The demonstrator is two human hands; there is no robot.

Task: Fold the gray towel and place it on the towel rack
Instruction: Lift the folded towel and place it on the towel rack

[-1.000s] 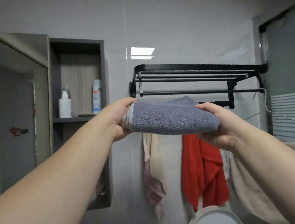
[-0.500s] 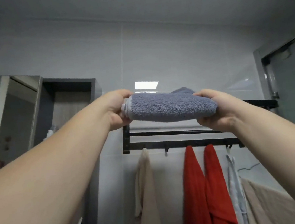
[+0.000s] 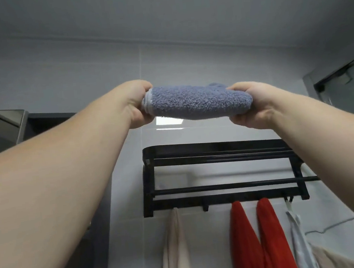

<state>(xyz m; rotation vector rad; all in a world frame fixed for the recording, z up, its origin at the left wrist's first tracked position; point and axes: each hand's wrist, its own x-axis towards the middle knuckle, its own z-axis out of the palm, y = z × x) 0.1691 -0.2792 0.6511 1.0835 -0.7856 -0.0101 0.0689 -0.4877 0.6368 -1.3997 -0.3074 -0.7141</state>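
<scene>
I have the folded gray towel (image 3: 197,101) raised in front of me, above the black towel rack (image 3: 220,173) on the tiled wall and clear of it. My left hand (image 3: 139,107) is closed on the end where the pale hem edges are stacked, thumb over the top and the rest tucked underneath, which keeps the layers from sliding apart. My right hand (image 3: 254,105) is clamped on the rounded fold at the other end, thumb on top, palm cupping from below. I hold both ends so the bundle stays flat and level, not sagging in the middle, and keeps its shape until it has something to rest on.

The folding looks finished to me; what remains is the placing. The rack's upper shelf of bars sits below the towel, and I judge it is held this high so it clears the front lip before going down flat onto those bars. The shelf appears bare from this low angle, though I cannot see its top surface fully.

Under the rack, a beige towel (image 3: 173,248), two red towels (image 3: 258,239) and a white cloth (image 3: 298,239) hang from the hooks; they are well below and out of the way
</scene>
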